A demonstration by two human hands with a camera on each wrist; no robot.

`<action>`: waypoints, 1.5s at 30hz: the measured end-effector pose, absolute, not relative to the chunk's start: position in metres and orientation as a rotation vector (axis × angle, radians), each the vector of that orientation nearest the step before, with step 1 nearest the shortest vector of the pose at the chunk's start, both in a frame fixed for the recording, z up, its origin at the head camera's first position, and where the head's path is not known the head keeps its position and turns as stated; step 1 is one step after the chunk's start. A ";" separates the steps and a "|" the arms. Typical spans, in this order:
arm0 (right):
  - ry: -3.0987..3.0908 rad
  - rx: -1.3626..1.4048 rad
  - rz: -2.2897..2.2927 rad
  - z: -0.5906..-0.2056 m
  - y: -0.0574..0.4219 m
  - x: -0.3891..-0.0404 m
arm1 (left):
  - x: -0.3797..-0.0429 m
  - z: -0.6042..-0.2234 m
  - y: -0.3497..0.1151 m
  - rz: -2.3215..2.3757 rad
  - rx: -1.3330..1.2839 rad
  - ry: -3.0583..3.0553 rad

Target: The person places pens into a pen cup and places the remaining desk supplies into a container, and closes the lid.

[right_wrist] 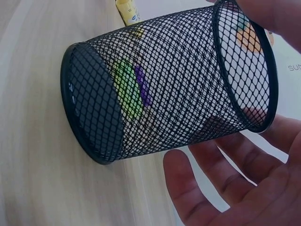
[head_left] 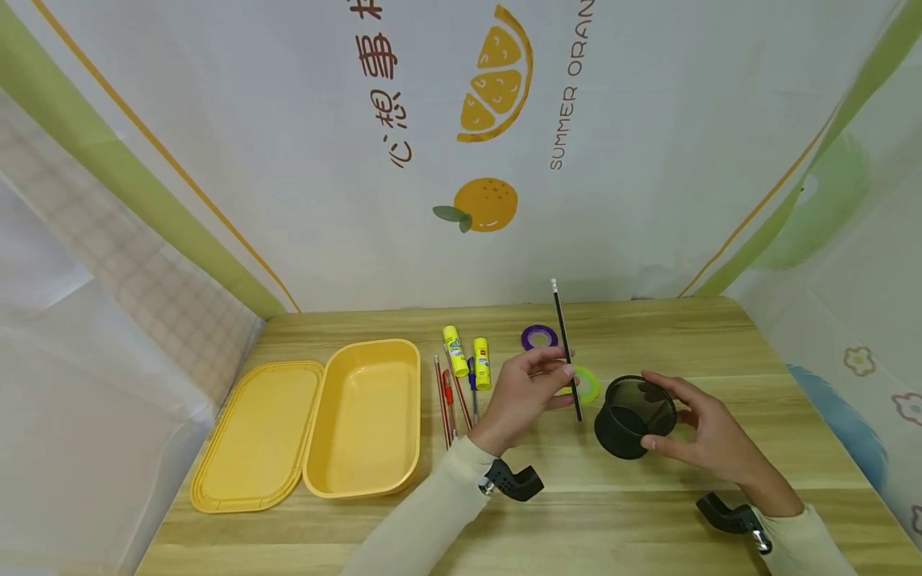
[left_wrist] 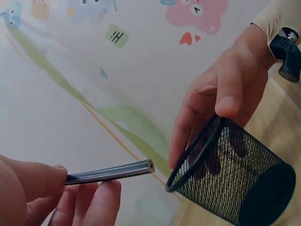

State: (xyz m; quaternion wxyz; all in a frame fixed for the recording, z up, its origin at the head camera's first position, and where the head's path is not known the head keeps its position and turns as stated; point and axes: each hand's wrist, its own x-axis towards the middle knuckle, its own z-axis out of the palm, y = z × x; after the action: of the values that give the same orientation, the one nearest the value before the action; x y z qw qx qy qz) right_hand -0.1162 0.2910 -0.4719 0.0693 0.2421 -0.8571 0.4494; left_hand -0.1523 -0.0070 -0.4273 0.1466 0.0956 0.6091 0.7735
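A black pencil (head_left: 564,340) with a white tip is pinched between thumb and fingers of my left hand (head_left: 524,392). It stands nearly upright in the head view; in the left wrist view its bare, unsharpened-looking end points toward the cup. My right hand (head_left: 702,428) grips a black mesh pen cup (head_left: 625,428) by its rim, thumb on one side and fingers on the other. The cup's mouth tilts up in the head view, and no pens show inside it. Pencil and cup are apart, the pencil to the cup's left.
Behind the left hand lie a green tape roll (head_left: 589,386) and a purple tape roll (head_left: 539,337). Two yellow glue sticks (head_left: 482,364), a red pen (head_left: 449,392), a blue pen (head_left: 472,376) and red pencils (head_left: 441,400) lie near a yellow box (head_left: 412,448) and its lid (head_left: 252,436).
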 end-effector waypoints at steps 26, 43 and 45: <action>-2.571 0.731 1.385 -0.472 0.292 -0.117 | -0.159 -0.431 0.038 2.062 0.610 2.180; -2.557 0.743 1.380 -0.474 0.292 -0.117 | -0.159 -0.444 0.041 1.948 0.689 2.294; -2.560 0.737 1.376 -0.474 0.292 -0.117 | -0.159 -0.445 0.040 1.948 0.690 2.292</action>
State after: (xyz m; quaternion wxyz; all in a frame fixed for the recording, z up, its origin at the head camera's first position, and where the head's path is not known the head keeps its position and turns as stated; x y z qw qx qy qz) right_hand -0.1171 0.2917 -0.4736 0.0716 0.2453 -0.8516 0.4577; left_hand -0.1594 0.0402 -0.4451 0.0275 0.2233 0.7424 0.6310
